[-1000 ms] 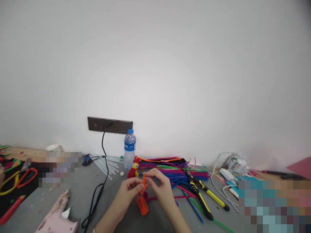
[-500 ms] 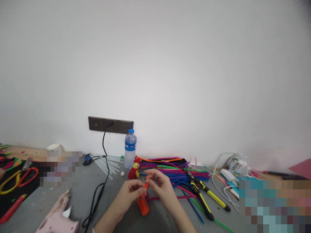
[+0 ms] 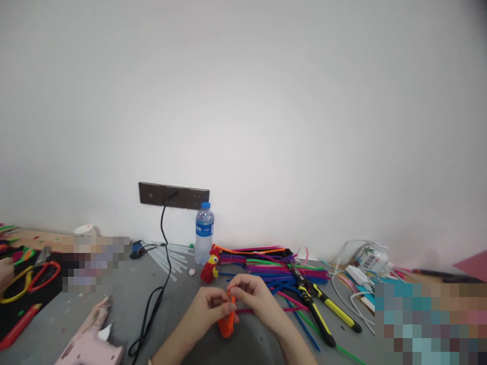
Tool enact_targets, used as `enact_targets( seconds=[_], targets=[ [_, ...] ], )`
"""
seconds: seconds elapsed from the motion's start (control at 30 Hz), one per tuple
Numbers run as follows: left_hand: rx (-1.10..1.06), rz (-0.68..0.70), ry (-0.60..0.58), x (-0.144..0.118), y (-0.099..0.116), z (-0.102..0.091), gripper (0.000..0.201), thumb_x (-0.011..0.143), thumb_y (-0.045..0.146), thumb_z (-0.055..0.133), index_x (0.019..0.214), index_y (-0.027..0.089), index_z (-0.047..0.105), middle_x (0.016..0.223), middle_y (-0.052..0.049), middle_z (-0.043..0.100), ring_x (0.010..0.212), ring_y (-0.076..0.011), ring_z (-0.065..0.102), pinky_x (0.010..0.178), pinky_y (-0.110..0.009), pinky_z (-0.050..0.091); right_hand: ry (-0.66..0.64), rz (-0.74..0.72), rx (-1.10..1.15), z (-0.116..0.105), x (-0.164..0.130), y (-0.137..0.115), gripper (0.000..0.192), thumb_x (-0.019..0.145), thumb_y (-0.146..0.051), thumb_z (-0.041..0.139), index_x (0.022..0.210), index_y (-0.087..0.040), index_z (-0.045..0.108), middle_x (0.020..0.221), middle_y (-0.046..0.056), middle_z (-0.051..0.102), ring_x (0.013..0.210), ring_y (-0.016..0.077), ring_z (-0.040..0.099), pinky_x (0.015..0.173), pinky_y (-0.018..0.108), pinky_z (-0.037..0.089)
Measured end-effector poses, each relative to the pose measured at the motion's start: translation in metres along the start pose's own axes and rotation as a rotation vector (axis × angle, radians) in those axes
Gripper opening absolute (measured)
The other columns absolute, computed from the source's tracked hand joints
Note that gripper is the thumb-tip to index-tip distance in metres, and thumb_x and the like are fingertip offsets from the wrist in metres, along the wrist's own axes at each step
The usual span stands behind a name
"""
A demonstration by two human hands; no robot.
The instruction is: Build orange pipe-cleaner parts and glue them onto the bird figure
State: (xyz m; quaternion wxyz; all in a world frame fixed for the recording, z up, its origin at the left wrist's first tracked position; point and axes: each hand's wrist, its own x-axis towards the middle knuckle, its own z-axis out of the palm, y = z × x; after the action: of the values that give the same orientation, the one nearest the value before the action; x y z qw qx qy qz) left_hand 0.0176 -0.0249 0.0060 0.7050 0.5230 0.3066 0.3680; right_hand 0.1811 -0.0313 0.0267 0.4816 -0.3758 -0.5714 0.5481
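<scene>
Both hands meet over the grey table, working on a folded orange pipe cleaner piece (image 3: 227, 328). My left hand (image 3: 213, 306) pinches it between thumb and fingers from the left. The fingertips of my right hand (image 3: 253, 294) are closed on its upper end. The fingers cover part of the orange piece. Just beyond them stands a small red and yellow chicken figure (image 3: 210, 268) with a round eye. A magenta pipe cleaner (image 3: 283, 309) lies beyond my right wrist. To the right rest pliers (image 3: 323, 309) with black and yellow handles.
Behind my hands lie a bundle of coloured pipe cleaners (image 3: 274, 268) and a water bottle (image 3: 204, 235). On the left are a pink glue gun (image 3: 91, 344), a black cord (image 3: 146, 317), scissors (image 3: 43, 278) and another person's hand (image 3: 5, 271). White cables (image 3: 352, 301) lie right.
My hands have lowered slightly toward me with the orange pipe cleaner, whose pinched strip now stands more upright. The other person's hand shows more at the left edge.
</scene>
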Motion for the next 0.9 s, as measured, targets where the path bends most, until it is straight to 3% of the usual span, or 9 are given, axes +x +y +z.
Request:
enact_targets(
  seconds=[0.2, 0.43, 0.7, 0.9],
  targets=[
    [0.048, 0.049, 0.062, 0.004, -0.005, -0.005, 0.039, 0.059, 0.049, 0.082, 0.062, 0.014, 0.067, 0.056, -0.006, 0.072, 0.055, -0.0194, 0.067, 0.053, -0.024, 0.046, 0.063, -0.055, -0.036, 0.002, 0.003, 0.002, 0.028, 0.071, -0.043, 0.075, 0.073, -0.017, 0.069, 0.060, -0.002, 0.061, 0.055, 0.0109, 0.053, 0.054, 0.022, 0.043],
    [0.167, 0.170, 0.085, 0.002, -0.003, -0.005, 0.034, 0.070, 0.048, 0.075, 0.069, 0.013, 0.072, 0.065, -0.008, 0.075, 0.059, -0.0193, 0.066, 0.059, -0.025, 0.047, 0.090, -0.038, -0.016, 0.005, 0.005, 0.001, 0.032, 0.069, -0.047, 0.076, 0.070, -0.017, 0.064, 0.057, -0.004, 0.055, 0.052, 0.0104, 0.048, 0.049, 0.021, 0.039],
    [0.606, 0.407, 0.213, -0.005, 0.008, -0.002, 0.017, 0.079, 0.028, 0.065, 0.068, 0.018, 0.075, 0.064, -0.004, 0.073, 0.059, -0.0187, 0.062, 0.059, -0.024, 0.045, 0.031, 0.047, 0.170, 0.008, 0.002, 0.004, 0.027, 0.073, -0.041, 0.075, 0.075, -0.017, 0.062, 0.064, -0.004, 0.056, 0.058, 0.0099, 0.050, 0.057, 0.020, 0.039],
    [0.588, 0.348, 0.227, -0.003, 0.008, -0.004, 0.016, 0.077, 0.026, 0.065, 0.067, 0.017, 0.073, 0.063, -0.004, 0.074, 0.060, -0.0199, 0.065, 0.058, -0.024, 0.046, 0.041, 0.028, 0.179, 0.007, 0.003, 0.003, 0.029, 0.072, -0.044, 0.075, 0.074, -0.017, 0.064, 0.072, 0.000, 0.061, 0.064, 0.0128, 0.054, 0.062, 0.023, 0.042]
  ],
)
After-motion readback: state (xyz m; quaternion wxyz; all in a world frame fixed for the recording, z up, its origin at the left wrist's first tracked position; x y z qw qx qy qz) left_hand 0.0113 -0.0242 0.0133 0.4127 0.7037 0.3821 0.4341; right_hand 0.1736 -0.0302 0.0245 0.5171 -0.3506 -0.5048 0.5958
